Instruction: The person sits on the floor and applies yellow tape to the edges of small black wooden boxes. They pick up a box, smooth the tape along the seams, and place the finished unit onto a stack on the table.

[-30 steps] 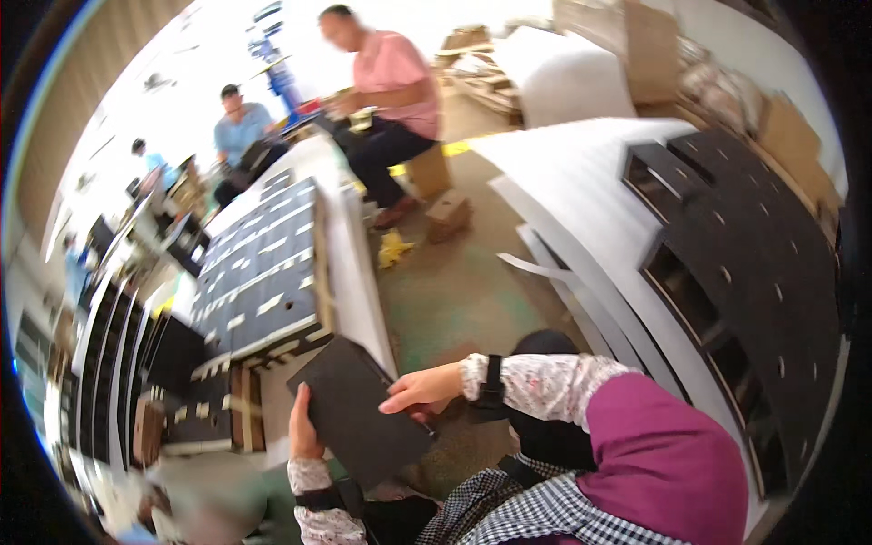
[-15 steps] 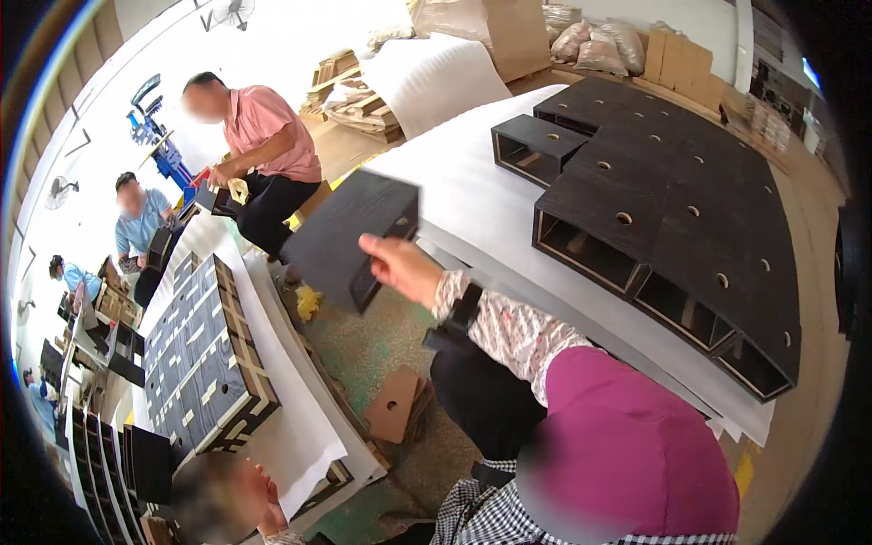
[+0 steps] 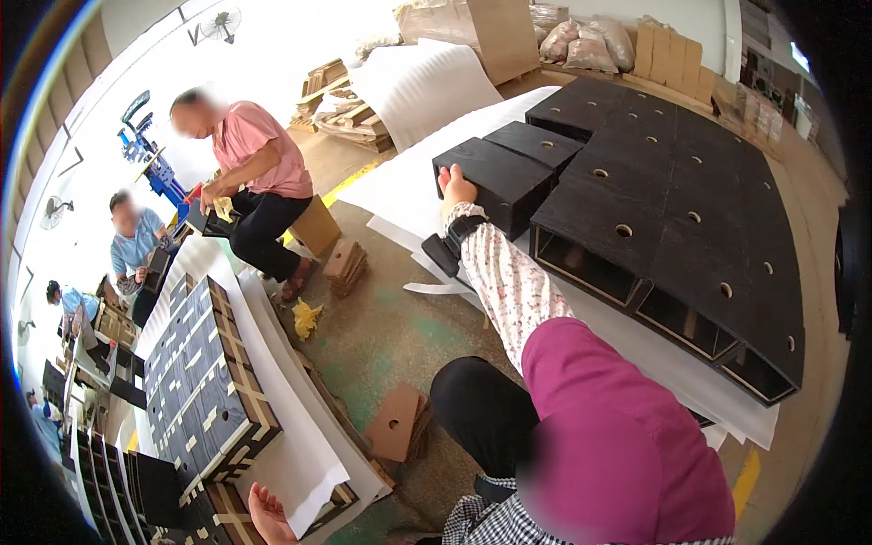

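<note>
Our right hand (image 3: pixel 459 188) touches a black, rectangular wooden box (image 3: pixel 501 177), clasp unclear; our left hand (image 3: pixel 269 514) hangs loosely open, empty.

Probably a workshop: workers (image 3: pixel 263 150), black boxes (image 3: pixel 668 182)

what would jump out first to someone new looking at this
A broad array of black boxes with round holes fills the right side, on white sheeting. At the array's left end, the right hand touches a black box. At lower left sits a pale-striped dark block.
</note>
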